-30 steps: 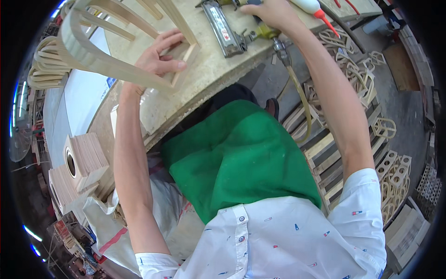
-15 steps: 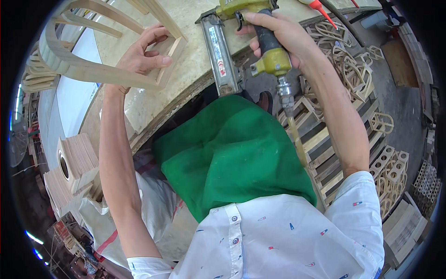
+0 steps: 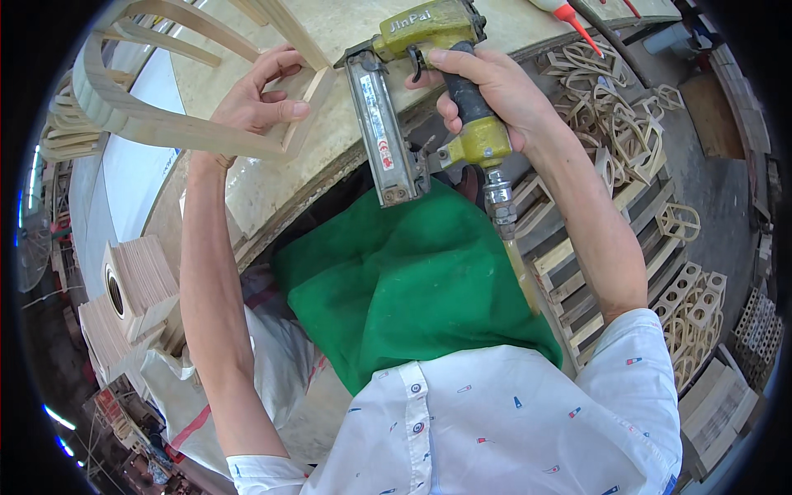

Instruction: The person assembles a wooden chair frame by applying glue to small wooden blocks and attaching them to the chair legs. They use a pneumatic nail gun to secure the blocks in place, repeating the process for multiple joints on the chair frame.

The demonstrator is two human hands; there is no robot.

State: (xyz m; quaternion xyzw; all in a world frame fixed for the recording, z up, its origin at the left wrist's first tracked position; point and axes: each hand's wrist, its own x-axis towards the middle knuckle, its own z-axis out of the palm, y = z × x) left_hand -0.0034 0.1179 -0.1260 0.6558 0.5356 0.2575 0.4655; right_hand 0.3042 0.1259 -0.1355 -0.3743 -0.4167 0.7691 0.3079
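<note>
At the upper left, a pale wooden frame (image 3: 148, 124) with curved, arched sides stands on the workbench (image 3: 351, 136). My left hand (image 3: 262, 97) reaches inside it and grips the straight crosspiece (image 3: 308, 111) at its near right end, thumb lying over the wood. My right hand (image 3: 495, 91) wraps round the black handle of a yellow-green pneumatic nail gun (image 3: 429, 29), its fingers near the trigger. The gun's nose sits close to the right of the frame's corner; whether they touch I cannot tell. An air hose (image 3: 520, 276) hangs from the handle's metal fitting.
A red-tipped glue bottle (image 3: 569, 15) lies at the bench's far right. Many wooden frame pieces (image 3: 615, 124) are heaped on the right, beside a slatted pallet (image 3: 577, 280). Stacked thin boards with a round hole (image 3: 136, 280) stand at left. A green apron (image 3: 412, 280) covers my lap.
The nail gun in my right hand has come left and a little nearer, its nose now closer to the frame's corner. My left hand and the frame have barely moved.
</note>
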